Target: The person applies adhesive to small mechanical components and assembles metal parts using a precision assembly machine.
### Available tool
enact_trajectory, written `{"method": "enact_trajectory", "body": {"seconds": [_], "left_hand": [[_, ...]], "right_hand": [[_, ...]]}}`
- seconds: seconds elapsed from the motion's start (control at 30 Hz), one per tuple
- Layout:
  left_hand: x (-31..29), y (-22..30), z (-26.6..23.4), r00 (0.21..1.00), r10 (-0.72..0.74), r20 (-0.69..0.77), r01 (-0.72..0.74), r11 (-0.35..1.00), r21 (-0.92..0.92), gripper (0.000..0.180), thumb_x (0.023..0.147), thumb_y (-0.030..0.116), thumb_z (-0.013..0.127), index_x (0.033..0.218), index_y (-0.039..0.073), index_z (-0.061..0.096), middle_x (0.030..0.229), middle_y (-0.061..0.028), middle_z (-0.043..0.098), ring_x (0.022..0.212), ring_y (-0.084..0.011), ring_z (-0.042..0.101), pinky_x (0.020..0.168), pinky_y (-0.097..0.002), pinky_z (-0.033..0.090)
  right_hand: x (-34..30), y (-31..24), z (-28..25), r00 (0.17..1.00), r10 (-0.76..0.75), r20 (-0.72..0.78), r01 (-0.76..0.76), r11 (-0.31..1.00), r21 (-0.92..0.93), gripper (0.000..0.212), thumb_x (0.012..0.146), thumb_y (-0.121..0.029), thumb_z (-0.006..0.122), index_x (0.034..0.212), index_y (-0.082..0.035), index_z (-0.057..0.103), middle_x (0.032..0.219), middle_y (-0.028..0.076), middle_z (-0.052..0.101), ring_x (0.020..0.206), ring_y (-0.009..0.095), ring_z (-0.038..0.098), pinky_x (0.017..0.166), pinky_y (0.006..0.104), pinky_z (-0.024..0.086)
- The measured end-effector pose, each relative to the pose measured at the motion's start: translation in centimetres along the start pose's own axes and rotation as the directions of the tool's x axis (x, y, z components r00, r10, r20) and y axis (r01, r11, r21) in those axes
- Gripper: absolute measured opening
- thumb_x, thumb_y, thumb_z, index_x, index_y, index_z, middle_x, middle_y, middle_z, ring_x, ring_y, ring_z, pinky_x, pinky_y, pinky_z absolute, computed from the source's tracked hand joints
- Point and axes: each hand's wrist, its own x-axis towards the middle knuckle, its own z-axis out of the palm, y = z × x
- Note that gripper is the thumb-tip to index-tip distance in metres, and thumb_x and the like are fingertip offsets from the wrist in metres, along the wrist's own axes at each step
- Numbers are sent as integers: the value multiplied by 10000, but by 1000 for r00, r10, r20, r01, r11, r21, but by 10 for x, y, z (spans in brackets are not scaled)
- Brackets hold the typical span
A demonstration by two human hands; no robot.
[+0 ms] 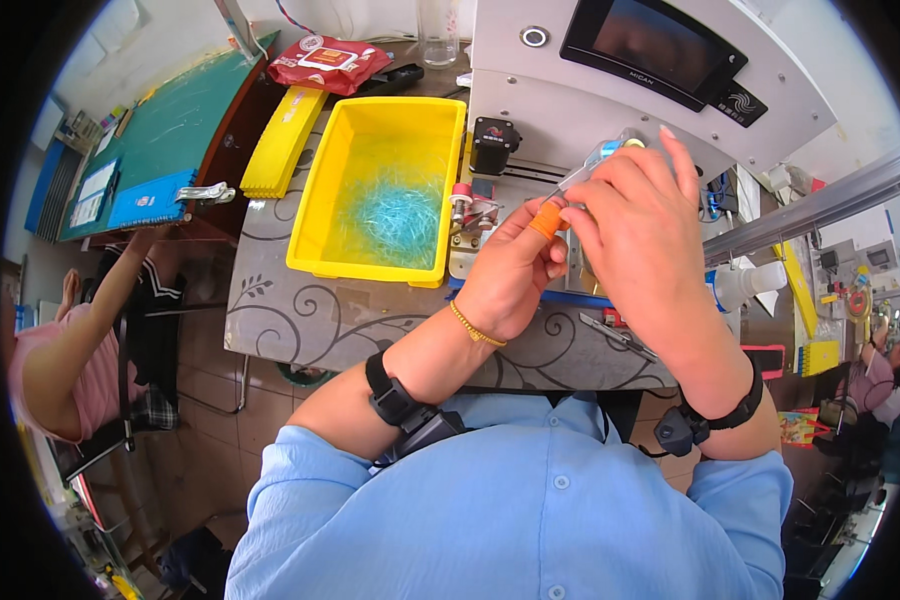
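Note:
My left hand [508,275] is closed in a pinch, with an orange finger cover [547,219] on one fingertip. My right hand [642,225] meets it there, thumb and index finger pressed together and the little finger raised. What the two hands hold between them is too small to make out. Just left of my left hand sits a small metal fixture [462,212] of the machine. A yellow bin [305,215] further left holds a heap of thin, light-blue clear strands [398,218]. Behind my right fingers a clear cylindrical part [610,150] partly shows.
A white machine housing [530,100] with a dark screen [645,45] stands at the back, a black motor [494,145] below. Yellow strips [282,145] and a red wipes pack [330,65] lie left. Tweezers [618,335] and a clear bottle [750,285] are right. Other people sit at both sides.

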Motion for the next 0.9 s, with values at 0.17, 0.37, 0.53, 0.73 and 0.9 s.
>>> {"method": "enact_trajectory", "body": {"seconds": [0.17,0.37,0.53,0.73,0.9], "left_hand": [[-16,12,-6,999,-11,52,2,986,169,282,1004,243,528,1243,97,561,1037,35,618,819,-67,550,738,-226,427],[-52,41,-5,995,-102,9,97,960,264,325,993,228,528,1279,77,559,1094,3,642,955,-95,614,794,-239,457],[-58,50,8,972,-80,-221,135,960,245,274,1003,254,498,1195,77,580,1049,-11,638,858,-95,604,752,-243,468],[-67,69,-10,952,6,-305,105,933,345,228,985,224,517,1119,64,609,1014,-31,640,683,-84,569,626,-216,458],[-56,65,-9,939,112,-326,59,878,474,144,959,179,558,1020,55,601,941,-55,653,618,-93,567,593,-214,450]], "right_hand": [[5,-6,1,998,3,-56,-3,1000,0,98,730,-82,718,736,-86,620,842,31,591,980,220,575,1094,504,306],[-16,-23,2,985,-75,-156,96,987,129,121,721,-100,723,753,-120,607,841,12,582,1055,191,578,1097,511,298],[-19,-26,-7,981,-94,-170,115,987,116,179,757,-186,738,906,-108,676,903,-5,605,1035,185,581,1085,479,311],[-77,10,-21,949,-152,-276,254,889,382,282,825,-268,742,1055,-111,692,892,23,608,681,185,568,596,321,437],[-160,42,19,995,-29,-98,69,892,448,184,805,-187,733,962,-109,676,750,35,592,588,209,556,514,328,427]]}}
